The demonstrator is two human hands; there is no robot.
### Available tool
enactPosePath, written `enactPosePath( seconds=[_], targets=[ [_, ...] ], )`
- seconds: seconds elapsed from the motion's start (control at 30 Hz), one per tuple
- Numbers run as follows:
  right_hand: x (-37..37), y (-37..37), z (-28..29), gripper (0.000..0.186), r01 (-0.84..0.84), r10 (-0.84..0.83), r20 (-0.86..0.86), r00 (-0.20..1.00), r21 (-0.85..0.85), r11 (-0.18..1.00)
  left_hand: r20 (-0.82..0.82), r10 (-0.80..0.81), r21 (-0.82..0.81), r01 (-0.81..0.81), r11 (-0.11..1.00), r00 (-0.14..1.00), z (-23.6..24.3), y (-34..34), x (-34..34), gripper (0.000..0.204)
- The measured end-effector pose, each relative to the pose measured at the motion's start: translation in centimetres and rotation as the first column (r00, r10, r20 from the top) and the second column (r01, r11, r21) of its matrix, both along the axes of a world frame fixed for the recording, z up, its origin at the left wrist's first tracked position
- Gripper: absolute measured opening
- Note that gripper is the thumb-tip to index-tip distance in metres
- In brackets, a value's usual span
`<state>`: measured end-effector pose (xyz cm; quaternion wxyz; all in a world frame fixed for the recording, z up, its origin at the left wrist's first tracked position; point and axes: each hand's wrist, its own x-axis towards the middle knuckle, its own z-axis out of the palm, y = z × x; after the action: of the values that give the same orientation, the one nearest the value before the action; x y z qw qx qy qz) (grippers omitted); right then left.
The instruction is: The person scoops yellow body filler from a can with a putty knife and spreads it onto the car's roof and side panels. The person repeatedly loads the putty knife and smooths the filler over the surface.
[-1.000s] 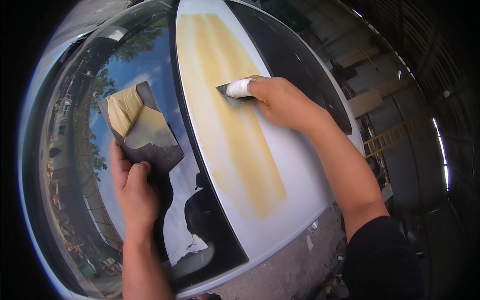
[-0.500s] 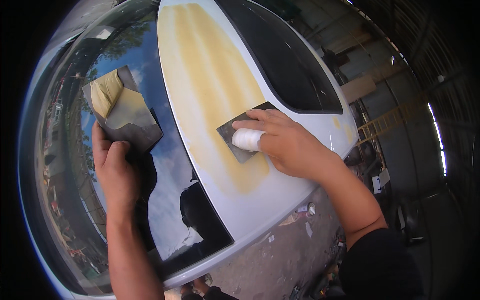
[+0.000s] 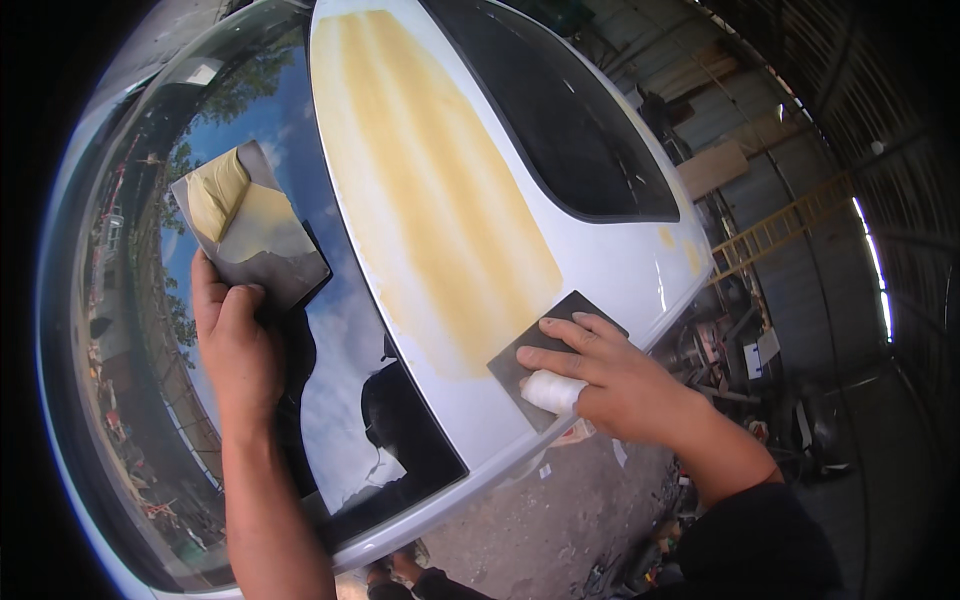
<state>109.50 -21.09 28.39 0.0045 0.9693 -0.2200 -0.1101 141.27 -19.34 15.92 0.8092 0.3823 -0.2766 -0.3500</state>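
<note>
My left hand [image 3: 238,335] grips the lower edge of a flat grey plate [image 3: 285,245], held above dark car glass. A thick mound of yellow body filler [image 3: 218,198] sits on its far left part, with a thin smear beside it. My right hand [image 3: 625,380], one digit wrapped in white bandage [image 3: 552,391], holds a dark rectangular filler spreader [image 3: 512,362] at the near edge of a white car panel [image 3: 470,420]. Long streaks of spread yellow filler [image 3: 430,200] run along that panel. Fingers lie across the spreader's top; its underside is hidden.
Dark glass with sky reflections [image 3: 340,440] borders the panel on the left, and a dark window [image 3: 570,130] on its right. Beyond stand a yellow ladder [image 3: 780,225] and a corrugated wall. Litter lies on the concrete floor [image 3: 530,520].
My right hand has drawn the spreader toward me and to the right, off the filler's near end to the panel edge. The left hand and plate have barely moved.
</note>
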Motion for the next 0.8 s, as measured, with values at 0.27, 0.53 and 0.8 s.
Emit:
enactPosePath(
  seconds=[0.27,0.53,0.8],
  targets=[
    [1.7,0.0,8.4,0.038,0.125,-0.167,0.506,0.846,0.115,0.985,-0.318,-0.13,-0.148,0.087,0.985,0.939,4.5,1.2,-2.1,0.061],
    [14.0,-1.9,8.8,0.047,-0.469,0.203,0.848,0.49,0.061,0.881,-0.62,-0.366,-0.371,0.152,0.916,0.694,10.6,2.4,-5.6,0.055],
    [12.7,-6.9,11.7,0.049,-0.292,0.231,0.469,0.853,0.061,0.954,-0.578,-0.286,-0.432,0.011,0.902,0.764,13.6,2.6,-3.3,0.057]
  ],
)
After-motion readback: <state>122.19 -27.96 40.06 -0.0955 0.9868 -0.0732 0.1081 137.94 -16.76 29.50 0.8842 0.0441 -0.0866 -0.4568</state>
